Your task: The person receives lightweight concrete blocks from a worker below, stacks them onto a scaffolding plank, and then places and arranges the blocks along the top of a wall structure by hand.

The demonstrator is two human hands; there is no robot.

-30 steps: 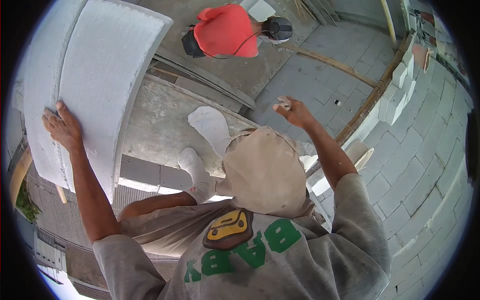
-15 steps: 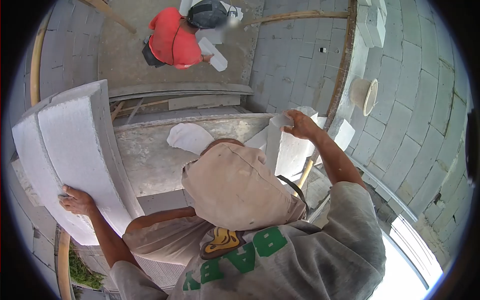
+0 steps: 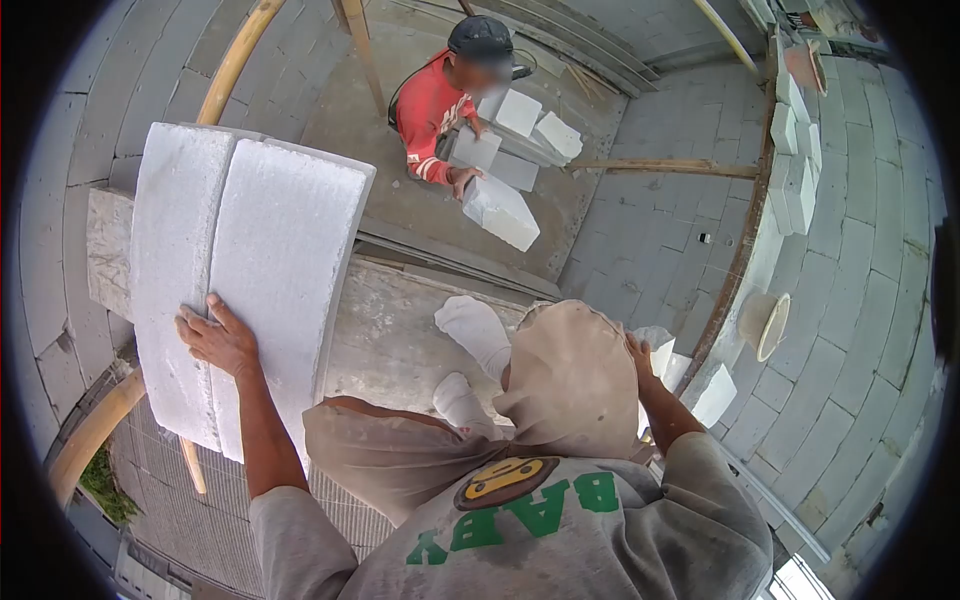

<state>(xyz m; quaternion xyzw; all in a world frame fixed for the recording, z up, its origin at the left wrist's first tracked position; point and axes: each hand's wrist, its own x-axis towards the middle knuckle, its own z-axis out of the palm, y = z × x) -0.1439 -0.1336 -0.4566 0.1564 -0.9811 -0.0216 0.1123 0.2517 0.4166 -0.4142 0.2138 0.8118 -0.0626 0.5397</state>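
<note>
My left hand (image 3: 222, 335) lies on the broad face of pale lightweight concrete blocks (image 3: 285, 250), its fingers spread near the joint between two of them. That hand grips nothing. On the other side, my right hand (image 3: 642, 362) is beside my raised knee (image 3: 570, 365), against a white block (image 3: 655, 345) mostly hidden behind the knee. Its fingers are largely covered, so their grip does not show. My white-covered feet (image 3: 475, 335) are on a dusty plank (image 3: 385, 320) between the two groups of blocks.
Below, a co-worker in a red shirt (image 3: 430, 115) has a hand on a white block (image 3: 505, 215), among several others. A round bucket (image 3: 765, 325) is at the right wall (image 3: 840, 300). Wooden poles (image 3: 235, 65) and a crossbeam (image 3: 670, 168) span the space.
The view has shifted, and my knee now covers much of the block by my right hand. My left hand stays on the blocks. The co-worker has turned and leans over another block.
</note>
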